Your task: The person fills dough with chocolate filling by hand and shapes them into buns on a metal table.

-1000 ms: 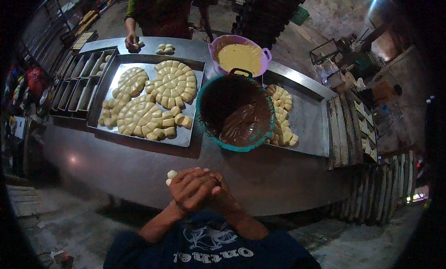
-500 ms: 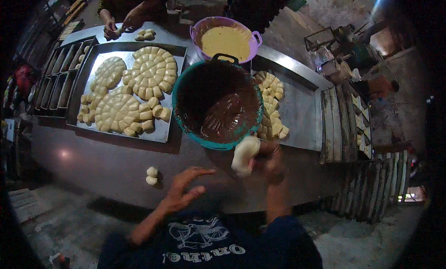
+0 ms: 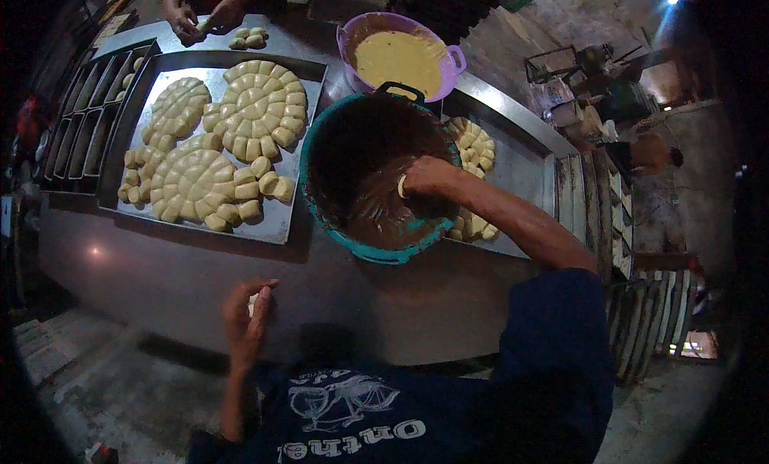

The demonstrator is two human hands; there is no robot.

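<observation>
My right hand (image 3: 428,178) is inside a teal tub (image 3: 376,254), against its dark brown, sticky filling (image 3: 376,203). A pale edge of a dough piece (image 3: 402,186) shows at its fingers, which are mostly hidden. Down on the table's near side, my left hand (image 3: 247,310) closes round a small pale dough ball (image 3: 253,305), only part of which shows. Left of the tub, a metal tray (image 3: 276,223) carries rounds of dough balls pressed together. More dough balls (image 3: 474,143) lie in the tray on the right (image 3: 517,175), partly behind my arm.
Behind the tub stands a purple basin (image 3: 456,59) of yellow batter. Another person's hands (image 3: 200,19) work a small dough piece at the far left, near several dough balls (image 3: 248,38). Loaf tins (image 3: 88,135) flank the left tray; more tins (image 3: 573,199) stand right.
My right hand has gone from the tub's near rim into the tub with the dough piece. The left hand has moved left and closed over dough at the two loose balls.
</observation>
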